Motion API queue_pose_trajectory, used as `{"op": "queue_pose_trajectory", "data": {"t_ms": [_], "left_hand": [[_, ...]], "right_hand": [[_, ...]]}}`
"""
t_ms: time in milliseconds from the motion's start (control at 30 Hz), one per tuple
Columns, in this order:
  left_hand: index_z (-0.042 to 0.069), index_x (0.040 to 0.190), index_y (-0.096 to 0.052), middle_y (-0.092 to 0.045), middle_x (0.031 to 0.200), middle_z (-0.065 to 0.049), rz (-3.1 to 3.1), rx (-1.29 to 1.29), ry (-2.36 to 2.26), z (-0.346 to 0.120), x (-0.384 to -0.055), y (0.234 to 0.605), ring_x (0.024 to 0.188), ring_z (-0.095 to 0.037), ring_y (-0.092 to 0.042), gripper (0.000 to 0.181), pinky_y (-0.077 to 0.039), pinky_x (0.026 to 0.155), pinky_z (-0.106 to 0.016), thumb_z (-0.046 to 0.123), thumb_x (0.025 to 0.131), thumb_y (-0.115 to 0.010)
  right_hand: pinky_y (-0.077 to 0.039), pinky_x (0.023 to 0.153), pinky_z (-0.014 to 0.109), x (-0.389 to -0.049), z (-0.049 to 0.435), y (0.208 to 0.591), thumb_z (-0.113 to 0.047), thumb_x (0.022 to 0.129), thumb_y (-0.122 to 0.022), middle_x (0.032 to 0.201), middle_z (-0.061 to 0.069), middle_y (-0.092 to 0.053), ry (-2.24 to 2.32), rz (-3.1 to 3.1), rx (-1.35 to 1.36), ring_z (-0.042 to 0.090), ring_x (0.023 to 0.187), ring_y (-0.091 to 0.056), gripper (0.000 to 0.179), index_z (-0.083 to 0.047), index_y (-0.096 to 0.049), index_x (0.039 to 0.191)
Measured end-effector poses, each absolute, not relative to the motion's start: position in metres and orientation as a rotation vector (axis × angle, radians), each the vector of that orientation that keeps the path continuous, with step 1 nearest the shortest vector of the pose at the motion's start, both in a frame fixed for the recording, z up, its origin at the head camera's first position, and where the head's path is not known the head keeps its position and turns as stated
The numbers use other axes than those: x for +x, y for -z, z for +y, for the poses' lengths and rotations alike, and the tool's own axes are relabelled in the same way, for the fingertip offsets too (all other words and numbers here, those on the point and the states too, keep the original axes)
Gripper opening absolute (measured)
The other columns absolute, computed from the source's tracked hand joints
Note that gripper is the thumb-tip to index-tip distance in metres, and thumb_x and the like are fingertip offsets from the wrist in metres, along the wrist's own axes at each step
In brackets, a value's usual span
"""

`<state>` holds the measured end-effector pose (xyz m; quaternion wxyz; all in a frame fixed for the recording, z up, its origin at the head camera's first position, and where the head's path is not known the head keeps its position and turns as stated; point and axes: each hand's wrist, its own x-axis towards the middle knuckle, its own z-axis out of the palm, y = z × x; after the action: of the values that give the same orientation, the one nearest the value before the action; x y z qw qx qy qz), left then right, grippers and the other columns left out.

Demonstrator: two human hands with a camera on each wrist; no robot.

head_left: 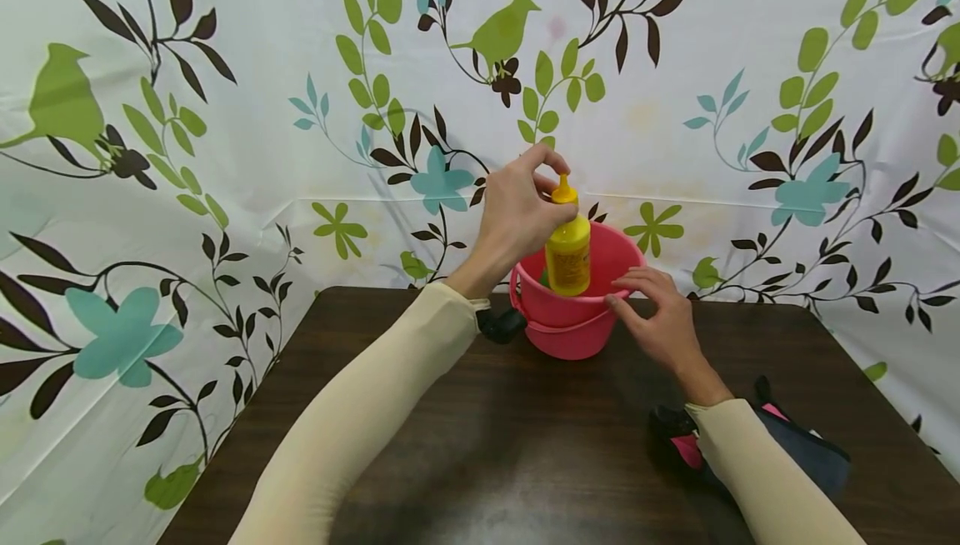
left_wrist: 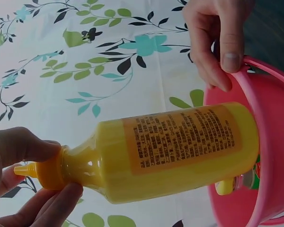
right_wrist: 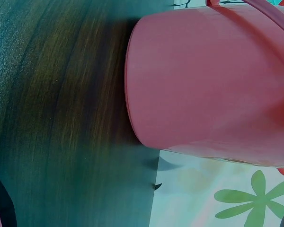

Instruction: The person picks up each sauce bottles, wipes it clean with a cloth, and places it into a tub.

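My left hand (head_left: pixel 522 210) pinches a yellow squeeze bottle (head_left: pixel 568 255) by its neck, just under the orange nozzle cap. The bottle hangs upright, its base at the mouth of a pink bucket (head_left: pixel 566 337). A printed label (left_wrist: pixel 184 137) faces the left wrist camera. With thumb and fingers my right hand (head_left: pixel 660 316) grips the bucket's rim on the right side. Small items, one a yellow-capped piece (left_wrist: pixel 225 186) beside something green, lie inside the bucket, mostly hidden by the bottle. Only the bucket's outer wall (right_wrist: pixel 208 80) fills the right wrist view.
The bucket stands near the back edge of a dark wooden table (head_left: pixel 450 445). A dark blue and pink pouch (head_left: pixel 806 449) lies at the right, partly under my right forearm. Behind the table hangs a white curtain (head_left: pixel 262 153) with leaves, flowers and birds.
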<state>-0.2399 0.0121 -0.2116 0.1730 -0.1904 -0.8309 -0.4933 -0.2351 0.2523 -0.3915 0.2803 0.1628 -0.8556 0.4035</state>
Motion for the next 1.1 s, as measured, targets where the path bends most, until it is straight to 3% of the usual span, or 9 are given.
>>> {"op": "queue_pose_trajectory", "data": {"t_ms": [1100], "left_hand": [[0.010, 0.113, -0.068, -0.080, 0.111, -0.014, -2.509, -0.541, 1.231, 0.022, -0.264, 0.291, 0.102, -0.026, -0.075, 0.031, -0.065, 0.080, -0.030, 0.007, 0.086, -0.082]], "right_hand": [[-0.047, 0.110, 0.070, -0.229, 0.251, 0.394, -0.020, 0.092, -0.082, 0.136, 0.018, -0.070, -1.057, -2.311, 0.420, 0.035, 0.140, -0.052, 0.035, -0.006, -0.075, 0.123]]}}
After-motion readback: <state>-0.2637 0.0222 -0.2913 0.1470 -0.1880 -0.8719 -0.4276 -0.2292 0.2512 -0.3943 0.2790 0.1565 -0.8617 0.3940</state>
